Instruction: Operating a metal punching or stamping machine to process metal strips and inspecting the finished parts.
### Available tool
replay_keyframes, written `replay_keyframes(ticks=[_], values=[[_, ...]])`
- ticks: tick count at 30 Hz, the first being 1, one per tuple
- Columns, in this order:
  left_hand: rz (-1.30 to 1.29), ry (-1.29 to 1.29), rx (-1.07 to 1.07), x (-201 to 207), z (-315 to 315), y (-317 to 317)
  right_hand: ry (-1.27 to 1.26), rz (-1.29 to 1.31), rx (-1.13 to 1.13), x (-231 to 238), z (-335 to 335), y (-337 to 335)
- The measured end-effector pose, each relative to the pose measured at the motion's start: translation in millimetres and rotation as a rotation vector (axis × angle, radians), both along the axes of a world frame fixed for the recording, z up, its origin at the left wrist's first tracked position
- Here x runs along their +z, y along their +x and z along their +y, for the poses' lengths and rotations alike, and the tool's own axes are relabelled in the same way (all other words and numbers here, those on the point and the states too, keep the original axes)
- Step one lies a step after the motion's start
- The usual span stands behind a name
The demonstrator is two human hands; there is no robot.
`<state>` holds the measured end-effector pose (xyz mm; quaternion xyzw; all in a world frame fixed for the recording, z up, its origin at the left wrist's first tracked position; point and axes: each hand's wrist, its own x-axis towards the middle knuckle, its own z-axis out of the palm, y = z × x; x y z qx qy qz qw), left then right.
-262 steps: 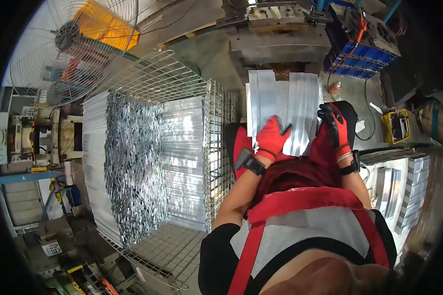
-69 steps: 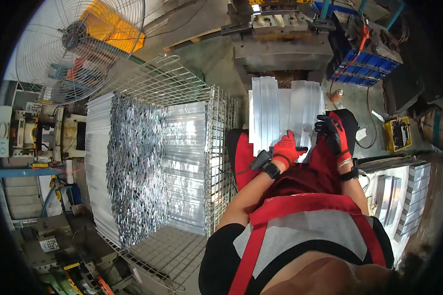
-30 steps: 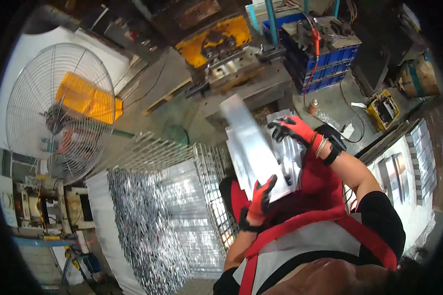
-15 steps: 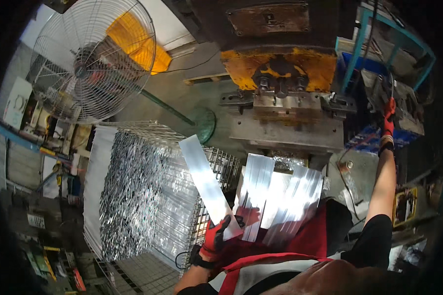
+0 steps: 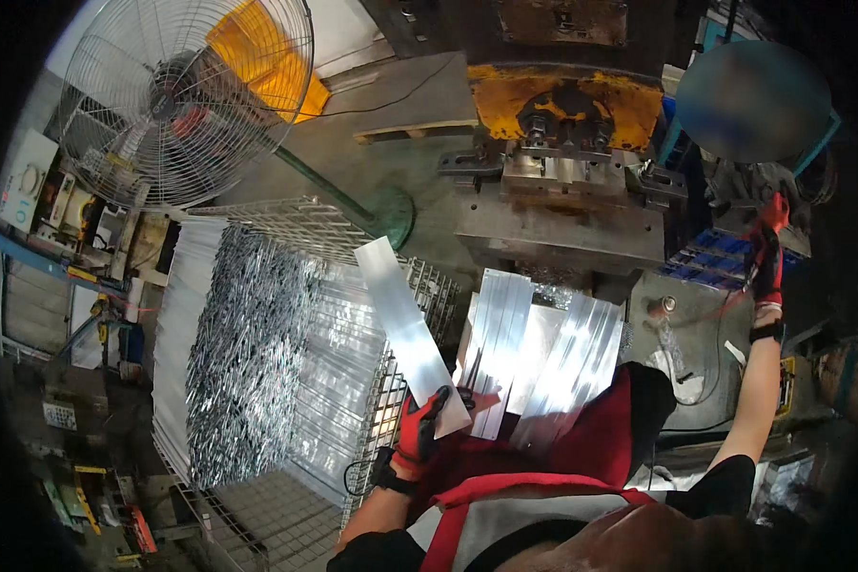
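My left hand, in a red and black glove, is closed on the lower end of a flat, shiny metal strip. The strip slants up and to the left, its far end over the rim of a wire basket. My right hand, gloved alike, is stretched far out to the right. It is beside a blue crate and dark metal parts; its fingers are too small and dark to read. Before my lap lie two stacks of similar strips, a left stack and a right stack.
A wire basket on the left holds many packed metal strips. Ahead stands a press with a steel die block. A caged floor fan is at the far left, its round green base behind the basket. A blurred patch hides the upper right.
My right hand has shifted slightly right and down, and its glove shows more. The left hand still grips the strip. The whole view has shifted slightly.
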<state>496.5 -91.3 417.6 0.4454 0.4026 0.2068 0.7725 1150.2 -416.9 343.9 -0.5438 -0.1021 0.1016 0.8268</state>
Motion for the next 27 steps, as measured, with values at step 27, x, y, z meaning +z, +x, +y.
replay_keyframes(ticks=[27], values=[[-0.194, -0.155, -0.136, 44, -24, -42, -1.38, -1.291, 0.026, 119, 198, -333]])
